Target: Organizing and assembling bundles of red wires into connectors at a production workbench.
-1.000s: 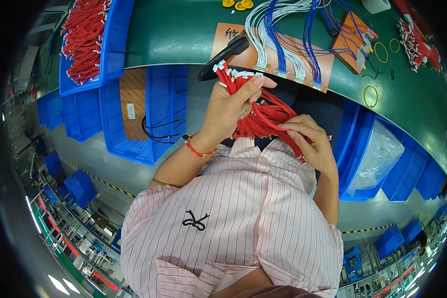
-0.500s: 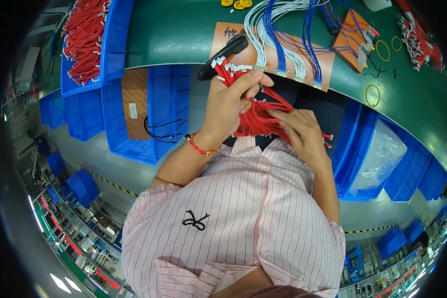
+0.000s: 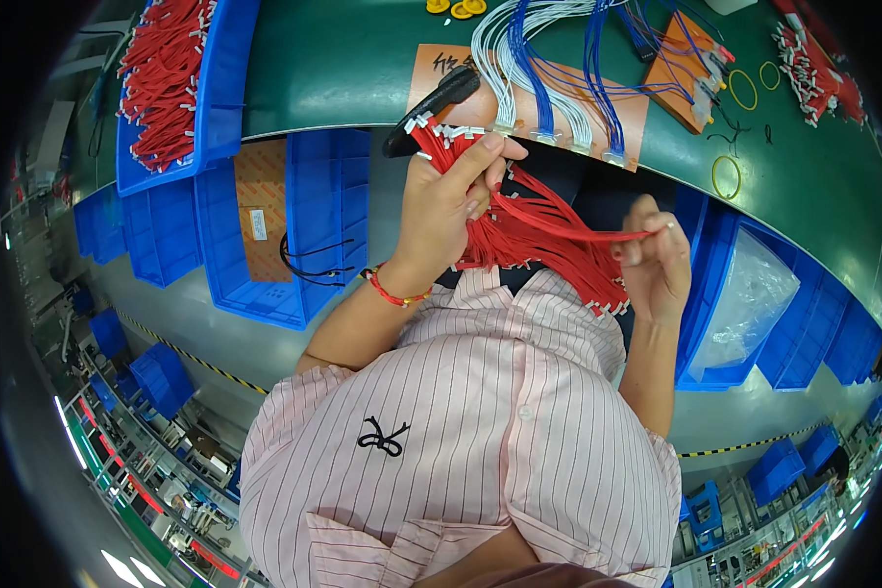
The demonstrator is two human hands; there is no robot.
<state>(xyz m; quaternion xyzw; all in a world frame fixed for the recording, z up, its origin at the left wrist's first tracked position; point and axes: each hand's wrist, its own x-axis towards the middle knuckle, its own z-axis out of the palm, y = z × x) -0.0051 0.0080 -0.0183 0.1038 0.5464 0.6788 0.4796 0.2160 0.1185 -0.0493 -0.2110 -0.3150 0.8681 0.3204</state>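
My left hand [image 3: 441,208] is closed around a thick bundle of red wires [image 3: 529,243] near their white-connector ends. The bundle hangs over my lap in front of the table edge, fanning to the right. Out to the right, my right hand [image 3: 660,274] pinches the far end of a few red wires drawn taut from the bundle; a small white tip shows at its fingers. The other loose ends hang below that hand. Behind my left hand, a black curved object [image 3: 443,106] lies across the table edge.
White and blue wires [image 3: 537,93] lie on an orange sheet [image 3: 441,61] on the green table [image 3: 333,69]. An orange block [image 3: 684,73] stands to the right. A blue bin [image 3: 220,78] of red wires is at left. Blue crates [image 3: 304,225] stand below the table.
My right hand has moved right, away from the bundle, with a few red wires stretched from it. My left hand keeps its hold. The view has shifted slightly.
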